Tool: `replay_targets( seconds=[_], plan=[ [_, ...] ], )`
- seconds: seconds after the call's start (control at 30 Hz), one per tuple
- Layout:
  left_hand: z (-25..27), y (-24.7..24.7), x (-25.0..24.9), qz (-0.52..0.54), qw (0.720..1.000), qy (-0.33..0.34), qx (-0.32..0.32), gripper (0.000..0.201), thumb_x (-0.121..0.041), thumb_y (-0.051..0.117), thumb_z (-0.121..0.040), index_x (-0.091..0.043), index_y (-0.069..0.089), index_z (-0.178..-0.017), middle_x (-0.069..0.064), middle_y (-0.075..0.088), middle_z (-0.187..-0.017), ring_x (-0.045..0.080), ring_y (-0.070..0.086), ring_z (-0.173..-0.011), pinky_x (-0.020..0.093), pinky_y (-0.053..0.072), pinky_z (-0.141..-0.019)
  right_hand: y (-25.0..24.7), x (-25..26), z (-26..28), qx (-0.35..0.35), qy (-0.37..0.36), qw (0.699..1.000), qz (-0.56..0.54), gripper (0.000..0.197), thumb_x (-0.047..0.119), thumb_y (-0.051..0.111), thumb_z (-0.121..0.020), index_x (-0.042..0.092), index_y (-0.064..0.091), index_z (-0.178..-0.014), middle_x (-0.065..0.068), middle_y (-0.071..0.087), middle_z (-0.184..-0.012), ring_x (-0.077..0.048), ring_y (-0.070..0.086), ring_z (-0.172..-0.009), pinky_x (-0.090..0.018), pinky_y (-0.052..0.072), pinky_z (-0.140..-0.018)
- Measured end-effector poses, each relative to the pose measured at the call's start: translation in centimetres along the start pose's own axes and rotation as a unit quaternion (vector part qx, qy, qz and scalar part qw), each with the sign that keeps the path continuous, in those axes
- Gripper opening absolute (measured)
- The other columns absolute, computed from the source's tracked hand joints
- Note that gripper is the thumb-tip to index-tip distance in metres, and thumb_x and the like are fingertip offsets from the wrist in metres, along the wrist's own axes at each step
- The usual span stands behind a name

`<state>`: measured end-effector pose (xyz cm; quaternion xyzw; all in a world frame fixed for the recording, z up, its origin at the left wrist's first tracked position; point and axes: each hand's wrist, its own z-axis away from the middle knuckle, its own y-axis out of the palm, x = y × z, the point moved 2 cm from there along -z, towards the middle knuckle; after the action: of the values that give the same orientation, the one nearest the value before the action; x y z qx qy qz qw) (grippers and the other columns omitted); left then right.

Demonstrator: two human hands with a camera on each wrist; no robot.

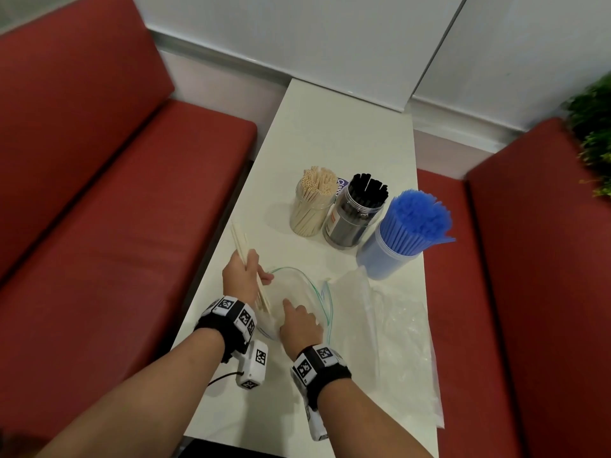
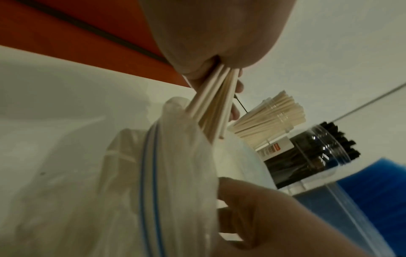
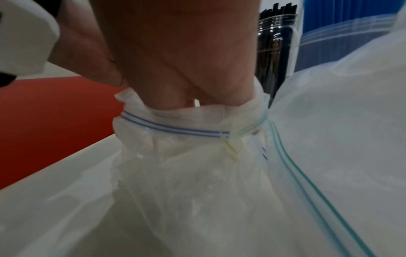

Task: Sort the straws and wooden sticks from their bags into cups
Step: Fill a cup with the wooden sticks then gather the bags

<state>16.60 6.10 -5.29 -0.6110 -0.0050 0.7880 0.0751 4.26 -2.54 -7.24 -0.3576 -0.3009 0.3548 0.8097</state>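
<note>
My left hand [image 1: 253,272] grips a small bunch of beige straws [image 1: 240,247] at the table's left edge. In the left wrist view the beige straws [image 2: 212,107] slant down from my left hand [image 2: 211,69], and their lower ends are at the mouth of a clear zip bag [image 2: 167,165]. My right hand [image 1: 297,320] holds this zip bag [image 1: 291,289] bunched near its blue zip line [image 3: 173,129]. Behind stand a cup of beige straws [image 1: 312,206], a jar of black straws [image 1: 355,213] and a cup of blue straws [image 1: 405,233].
More crumpled clear bags [image 1: 393,328] lie to the right of my hands; one with a green zip line [image 3: 307,182] touches the held bag. The narrow white table [image 1: 330,133] runs between two red benches [image 1: 115,226]. A plant [image 1: 591,127] is at the far right.
</note>
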Motion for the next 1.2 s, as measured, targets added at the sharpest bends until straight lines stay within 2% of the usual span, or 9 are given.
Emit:
replay_targets(
  seconds=[0.17,0.27,0.33,0.4,0.57,0.77,0.9,1.07,1.2],
  plan=[
    [-0.9,-0.1,-2.2,0.089,0.995,0.006,-0.054,0.022,-0.033,0.046,-0.098,-0.013,0.052,-0.089,0.0,0.047,-0.058,0.017,0.048,-0.042,0.029,0.043,-0.042,-1.2,-0.5,0.2,-0.072,-0.026,0.948,-0.309,0.031,0.019,0.043,-0.107,0.014,0.067,-0.126,-0.009,0.073,-0.109,-0.027,0.067,-0.105,-0.035,0.051,-0.089],
    [-1.5,0.2,-3.9,0.115,0.991,0.034,-0.059,0.021,-0.033,0.046,-0.098,-0.016,0.051,-0.087,-0.005,0.042,-0.054,0.015,0.041,-0.043,0.027,0.039,-0.04,-1.5,-0.7,0.4,-0.034,-0.095,0.92,-0.378,0.029,0.037,0.051,-0.107,0.033,0.069,-0.084,0.012,0.066,-0.079,-0.008,0.059,-0.078,-0.028,0.045,-0.073],
    [-1.8,0.3,-4.9,0.125,0.99,0.048,-0.053,0.021,-0.034,0.046,-0.098,-0.017,0.052,-0.088,-0.005,0.04,-0.054,0.015,0.038,-0.044,0.026,0.037,-0.04,-1.7,-0.6,0.4,0.022,-0.121,0.933,-0.337,0.02,0.04,0.056,-0.105,0.036,0.073,-0.095,0.012,0.071,-0.092,-0.004,0.059,-0.084,-0.022,0.043,-0.076],
    [-2.0,0.5,-5.7,0.134,0.988,0.064,-0.052,0.02,-0.035,0.046,-0.098,-0.019,0.053,-0.088,-0.005,0.039,-0.055,0.015,0.036,-0.045,0.026,0.035,-0.04,-1.7,-0.8,0.2,0.053,-0.133,0.952,-0.27,0.025,0.036,0.062,-0.102,0.023,0.071,-0.121,-0.005,0.072,-0.114,-0.014,0.061,-0.096,-0.027,0.046,-0.085],
    [-2.7,0.3,-7.3,0.154,0.983,0.074,-0.073,0.019,-0.036,0.047,-0.096,-0.022,0.052,-0.084,-0.004,0.04,-0.055,0.016,0.036,-0.044,0.026,0.035,-0.04,-1.7,-1.0,0.4,0.098,-0.116,0.964,-0.217,0.052,0.027,0.077,-0.092,0.024,0.058,-0.141,-0.014,0.067,-0.123,-0.026,0.064,-0.11,-0.033,0.048,-0.097],
    [-1.4,1.5,-8.5,0.153,0.985,0.071,-0.029,0.017,-0.039,0.053,-0.093,-0.029,0.053,-0.08,-0.001,0.043,-0.059,0.019,0.043,-0.046,0.033,0.042,-0.047,-5.0,0.5,-0.2,0.017,-0.105,0.929,-0.355,0.022,0.013,0.05,-0.106,0.002,0.07,-0.107,-0.006,0.063,-0.089,-0.015,0.053,-0.078,-0.024,0.041,-0.069],
    [0.4,3.3,-8.9,0.115,0.986,0.097,0.075,0.014,-0.04,0.062,-0.089,-0.029,0.059,-0.08,-0.004,0.049,-0.055,0.019,0.047,-0.048,0.036,0.045,-0.053,-7.0,1.4,-0.6,0.002,-0.106,0.922,-0.372,0.037,0.001,0.048,-0.101,0.023,0.057,-0.072,0.008,0.054,-0.064,0.002,0.05,-0.052,-0.013,0.038,-0.053],
    [0.9,3.9,-11.4,0.063,0.985,0.113,0.111,0.036,-0.049,0.061,-0.088,-0.019,0.057,-0.069,0.003,0.055,-0.051,0.018,0.053,-0.049,0.034,0.046,-0.056,-7.5,0.5,-0.3,0.007,-0.084,0.83,-0.551,0.017,-0.01,0.055,-0.098,0.006,0.062,-0.099,-0.007,0.067,-0.089,-0.012,0.069,-0.07,-0.023,0.058,-0.074],
    [1.1,3.8,-14.7,0.092,0.979,0.168,0.067,0.034,-0.048,0.059,-0.091,-0.023,0.058,-0.068,0.007,0.059,-0.054,0.021,0.057,-0.049,0.033,0.048,-0.053,-8.5,-1.1,-0.4,0.018,0.06,0.655,-0.753,0.019,0.001,0.043,-0.105,-0.002,0.059,-0.115,-0.024,0.069,-0.107,-0.033,0.074,-0.091,-0.039,0.062,-0.082]
  ],
)
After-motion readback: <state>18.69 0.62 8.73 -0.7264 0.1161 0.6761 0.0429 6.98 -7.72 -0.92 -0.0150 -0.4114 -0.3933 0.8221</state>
